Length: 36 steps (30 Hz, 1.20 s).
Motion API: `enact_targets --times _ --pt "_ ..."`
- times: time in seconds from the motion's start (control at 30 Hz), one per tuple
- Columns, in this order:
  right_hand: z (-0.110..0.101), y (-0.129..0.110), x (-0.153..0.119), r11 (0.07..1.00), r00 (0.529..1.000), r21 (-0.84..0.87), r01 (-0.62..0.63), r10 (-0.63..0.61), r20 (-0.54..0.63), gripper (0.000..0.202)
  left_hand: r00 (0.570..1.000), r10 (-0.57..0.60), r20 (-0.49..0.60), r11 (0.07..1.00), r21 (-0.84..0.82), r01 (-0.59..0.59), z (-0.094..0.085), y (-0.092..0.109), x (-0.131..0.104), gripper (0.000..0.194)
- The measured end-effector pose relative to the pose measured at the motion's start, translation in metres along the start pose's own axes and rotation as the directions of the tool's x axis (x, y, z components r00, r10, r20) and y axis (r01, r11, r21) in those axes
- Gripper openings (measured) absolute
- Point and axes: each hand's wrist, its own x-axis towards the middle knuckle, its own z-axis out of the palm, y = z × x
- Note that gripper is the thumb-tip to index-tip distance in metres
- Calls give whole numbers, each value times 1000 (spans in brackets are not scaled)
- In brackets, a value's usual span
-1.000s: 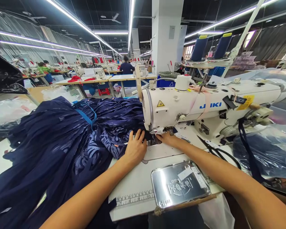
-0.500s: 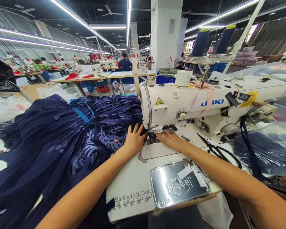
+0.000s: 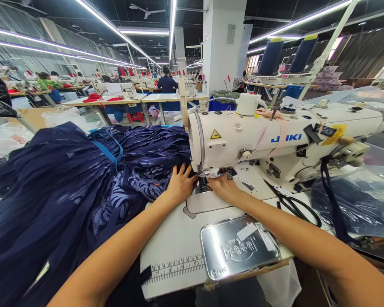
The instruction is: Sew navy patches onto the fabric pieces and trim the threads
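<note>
A white sewing machine (image 3: 237, 132) spans the right half of the view. My left hand (image 3: 181, 184) lies with its fingers spread on dark navy fabric, just left of the needle area. On the other side of the needle, my right hand (image 3: 224, 187) rests under the machine head near the metal plate (image 3: 205, 197); its fingertips are partly hidden, and what they may hold is too small to make out. A large heap of navy fabric (image 3: 60, 179) with patterned lace parts and a blue band (image 3: 110, 152) covers the left side.
A shiny metal tin lid (image 3: 233, 260) lies at the table's front edge. Black scissors (image 3: 294, 204) and a plastic bag of dark cloth (image 3: 361, 204) are on the right. Thread cones (image 3: 270, 57) stand behind the machine. A person (image 3: 167, 82) sits farther back.
The whole view has shifted slightly. Both hands stay beside the needle area, with little visible change in their pose.
</note>
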Motion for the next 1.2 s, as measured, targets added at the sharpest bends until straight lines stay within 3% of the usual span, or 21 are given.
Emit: enact_targets --times 0.27,0.4,0.5,0.6,0.67,0.73,0.87,0.97,1.03,1.13,1.2 --pt "0 -3 1 999 999 23 -34 34 -2 32 1000 -13 26 999 -34 14 0 -1 6 32" --pt "0 -2 -2 999 999 24 -25 26 -22 29 996 -68 53 997 -37 70 -3 10 1 33" --pt "4 3 -10 1000 999 12 -13 13 -35 28 992 -85 96 996 -28 88 -20 22 -21 34" --pt "6 4 -22 995 986 32 95 -90 -138 27 996 61 72 993 -109 -53 -52 22 -63 33" --pt "0 -4 -31 975 962 117 189 -160 -223 30 997 80 -3 984 -162 -79 -74 10 -98 33" --pt "-13 -22 -39 907 945 308 286 -214 -247 32 993 -64 -96 984 -172 47 -91 -11 -131 34" --pt "-38 -84 -40 623 935 713 321 -330 -132 37 938 -315 -143 927 -256 273 -100 -61 -165 36" --pt "-38 -126 -16 450 919 841 299 -373 -128 48 936 -344 -70 912 -260 316 -94 -87 -158 39" --pt "-29 -139 10 444 937 853 275 -322 -134 53 937 -345 46 926 -148 348 -89 -99 -145 40" --pt "-9 -134 55 507 997 858 79 -23 -78 56 899 -382 213 923 53 380 -80 -115 -125 37" --pt "0 -122 78 508 993 860 -34 115 -28 54 888 -382 255 924 102 368 -74 -124 -114 32"
